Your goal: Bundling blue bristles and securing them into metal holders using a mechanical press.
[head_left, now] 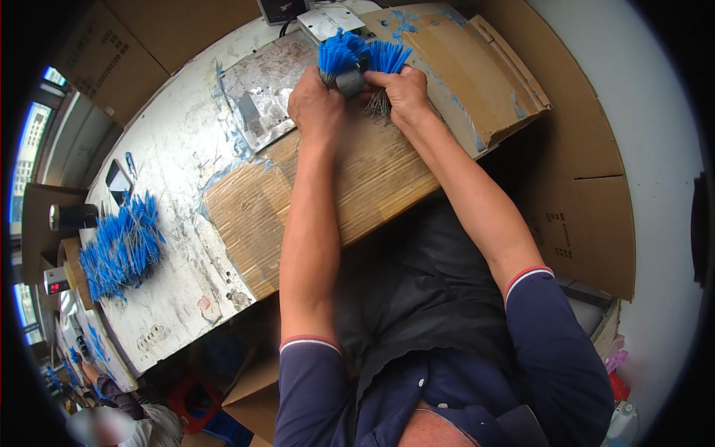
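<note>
At the far side of the bench both my arms reach to two bundles of thin wire-like pieces with blue ends. My left hand (316,106) is closed at the lower part of the left bundle (342,51), its blue ends fanned upward. A smooth grey curved piece (349,83) sits between my hands against that bundle; I cannot tell whether it goes all the way around. My right hand (406,91) is closed around the right bundle (389,55), with bare thin metal ends hanging below the fingers. The fingertips of my left hand are partly hidden.
A large pile of blue-ended pieces (123,246) lies on the white bench (190,261) at left. Near it are a phone (118,182) and a dark cylinder (73,217). Taped cardboard (357,179) covers the bench's near edge; a cardboard box (469,71) stands right. Another person (141,421) is lower left.
</note>
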### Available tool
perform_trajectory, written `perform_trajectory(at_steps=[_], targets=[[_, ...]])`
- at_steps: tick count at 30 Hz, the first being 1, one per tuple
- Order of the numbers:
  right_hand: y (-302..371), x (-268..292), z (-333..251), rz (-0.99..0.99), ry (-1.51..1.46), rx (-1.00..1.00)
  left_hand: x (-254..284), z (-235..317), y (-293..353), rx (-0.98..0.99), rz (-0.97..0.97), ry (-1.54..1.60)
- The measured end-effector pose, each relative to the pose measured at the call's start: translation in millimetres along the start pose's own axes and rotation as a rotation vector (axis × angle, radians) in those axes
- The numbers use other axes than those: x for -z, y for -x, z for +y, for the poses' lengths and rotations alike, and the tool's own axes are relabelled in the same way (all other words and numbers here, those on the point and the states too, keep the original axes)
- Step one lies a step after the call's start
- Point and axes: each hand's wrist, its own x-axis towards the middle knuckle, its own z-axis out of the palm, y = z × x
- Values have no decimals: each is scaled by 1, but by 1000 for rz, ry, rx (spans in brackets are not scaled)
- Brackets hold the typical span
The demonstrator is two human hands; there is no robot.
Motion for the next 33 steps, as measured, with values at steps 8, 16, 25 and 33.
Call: perform_trajectory(at_steps=[8,16,25,33], targets=[[4,5,-8,-13,13,-30,-3,-4,1,-130,39,-78],[4,6,-15,6,156,-70,0,-1,0,2,119,-64],[-16,-6,-8,1,429,-36,2,-2,-3,88,227,140],[-20,-13,-2,52,640,-4,0,-4,-3,106,205,106]])
